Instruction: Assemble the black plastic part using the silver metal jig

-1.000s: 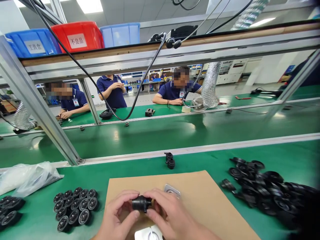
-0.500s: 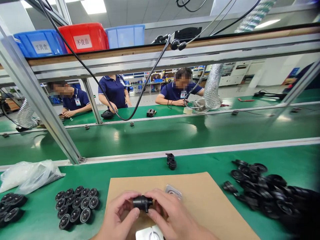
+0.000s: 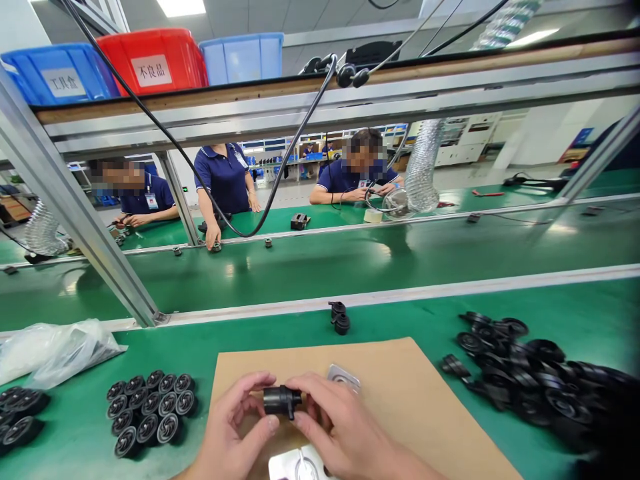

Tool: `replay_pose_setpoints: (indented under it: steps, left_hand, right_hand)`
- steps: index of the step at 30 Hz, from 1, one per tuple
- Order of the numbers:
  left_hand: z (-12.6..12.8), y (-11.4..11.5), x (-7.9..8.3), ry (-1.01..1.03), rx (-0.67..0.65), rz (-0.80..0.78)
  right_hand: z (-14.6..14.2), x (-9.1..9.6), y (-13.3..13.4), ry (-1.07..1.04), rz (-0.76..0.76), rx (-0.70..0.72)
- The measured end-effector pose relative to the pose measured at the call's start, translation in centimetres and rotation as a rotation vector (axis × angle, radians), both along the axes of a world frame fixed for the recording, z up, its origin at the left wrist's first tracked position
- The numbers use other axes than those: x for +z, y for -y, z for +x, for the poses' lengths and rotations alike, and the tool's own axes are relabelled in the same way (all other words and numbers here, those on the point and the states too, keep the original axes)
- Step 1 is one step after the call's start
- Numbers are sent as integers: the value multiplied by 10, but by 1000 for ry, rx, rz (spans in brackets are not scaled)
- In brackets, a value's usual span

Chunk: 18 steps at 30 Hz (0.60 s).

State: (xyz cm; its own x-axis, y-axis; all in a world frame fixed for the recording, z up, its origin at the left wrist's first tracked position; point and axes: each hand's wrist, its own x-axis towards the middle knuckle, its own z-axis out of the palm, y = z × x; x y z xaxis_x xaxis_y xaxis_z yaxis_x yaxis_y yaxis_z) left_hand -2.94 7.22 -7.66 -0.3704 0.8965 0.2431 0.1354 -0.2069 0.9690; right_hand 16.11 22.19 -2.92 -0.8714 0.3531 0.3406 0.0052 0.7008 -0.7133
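Observation:
Above a brown cardboard sheet point(image 3: 400, 400) I hold a small black cylindrical plastic part point(image 3: 278, 401) with a short side spout pointing down. My right hand point(image 3: 340, 420) pinches its right end between thumb and fingers. Curled around the left end is my left hand point(image 3: 240, 423), its thumb and fingertips at the part. Just below the hands lies a silver metal plate point(image 3: 295, 465) with a round recess, partly covered by my right hand. Another silver metal piece point(image 3: 345, 377) rests beyond my right fingers, partly hidden.
Black round parts with spiral vanes point(image 3: 150, 403) stand in rows at left, near a clear plastic bag point(image 3: 60, 350). Black plastic parts point(image 3: 530, 373) are heaped at right. Two small black parts point(image 3: 340, 319) stand beyond the cardboard. Co-workers sit and stand across the green conveyor point(image 3: 320, 267).
My hands stay around the black part, which has shifted slightly left. The view has tilted a little. Across the conveyor, a standing co-worker's hand has reached down to a small part at the belt's edge.

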Motion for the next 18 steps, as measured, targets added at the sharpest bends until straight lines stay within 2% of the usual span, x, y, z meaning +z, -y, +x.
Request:
replay_pose_setpoints:
  steps: [4,9,18]
  left_hand:
    - [6,-3,3,120,13,21]
    - [9,-4,6,232,-36,16]
    - [10,-7,8,185,-53,32]
  right_hand:
    - [0,1,0,-11,17,7]
    - [-1,-2,-2,-19,41,-6]
    - [0,-11,-7,-50,78,10]
